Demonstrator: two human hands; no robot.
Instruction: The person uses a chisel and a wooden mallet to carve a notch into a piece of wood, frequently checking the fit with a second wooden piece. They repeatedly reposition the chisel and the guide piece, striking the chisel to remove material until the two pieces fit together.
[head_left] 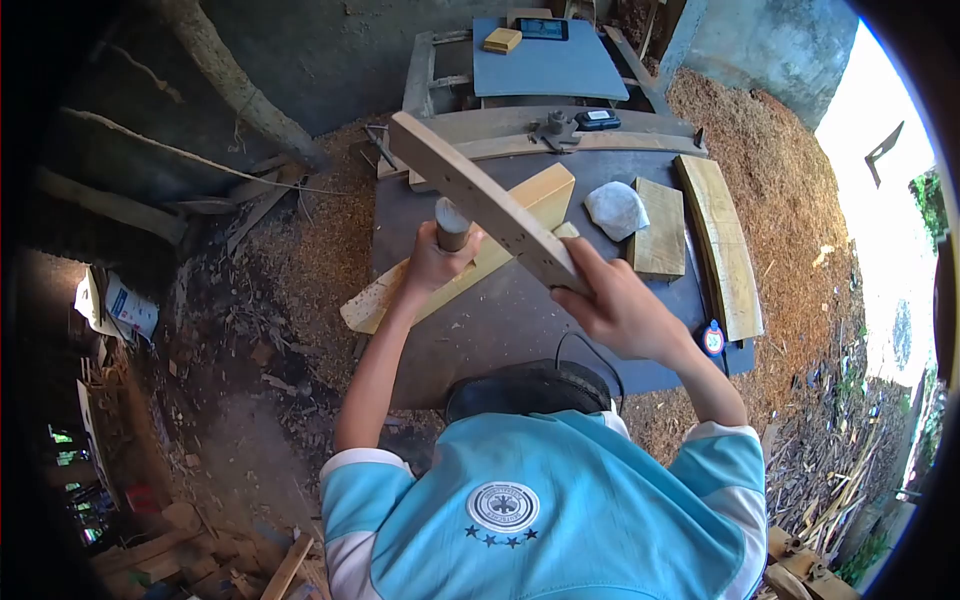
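Note:
My left hand (440,262) is closed around a thick round handle (452,224) whose grey end points up; its lower end is hidden. That handle stands over a pale wooden beam (540,200) lying slantwise on the dark table (480,340). My right hand (625,300) grips the near end of a long flat wooden bar (485,195). The bar is raised, slants up to the left and passes over the beam, with small dark marks along its side. Whether it touches the handle's end, I cannot tell.
A white stone-like lump (616,210) sits beside a wood block (658,230); a long board (720,250) lies at the table's right edge. Behind are a metal tool (556,132), a black device (597,120) and a blue-grey board (545,65) with a phone (542,28).

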